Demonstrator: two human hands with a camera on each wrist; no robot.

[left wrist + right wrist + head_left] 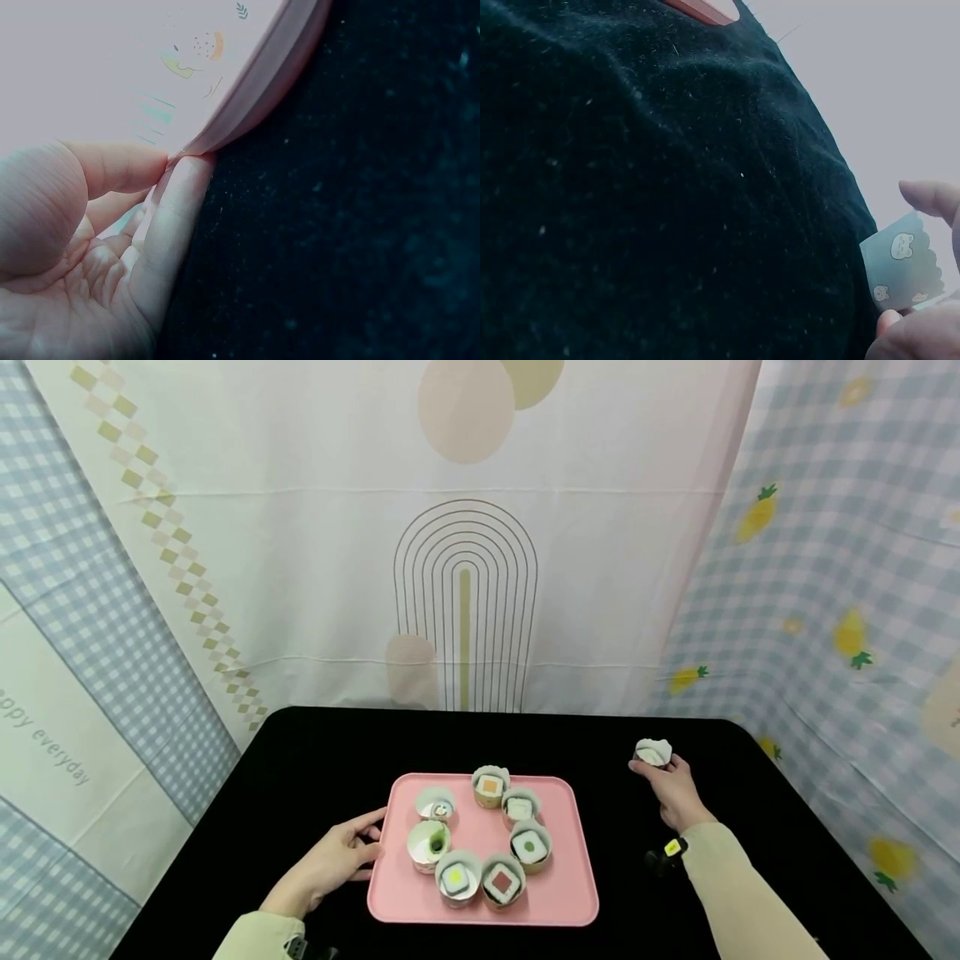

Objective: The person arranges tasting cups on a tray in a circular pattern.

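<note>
A pink tray (pixel 564 893) lies on the black-covered table. My left hand (pixel 333 862) is at its left side, and in the left wrist view the thumb and a finger pinch the tray rim (pixel 251 94). Off to the right of the tray, my right hand (pixel 678 795) holds a small paper baking cup (pixel 653 752) between thumb and fingers. That cup is light inside with a wavy rim; the right wrist view shows small white bear faces on its pale outer wall. Several similar paper cups stand in a rough ring on the tray, one with a red-centred square piece (pixel 502 882).
Among the tray's cups, one bears an orange-topped square (pixel 491 785), another a yellow-topped one (pixel 455 878). The black table cloth (pixel 337 747) surrounds the tray. Behind it hangs a white patterned curtain (pixel 330 568), with blue checked fabric (pixel 810 568) at right.
</note>
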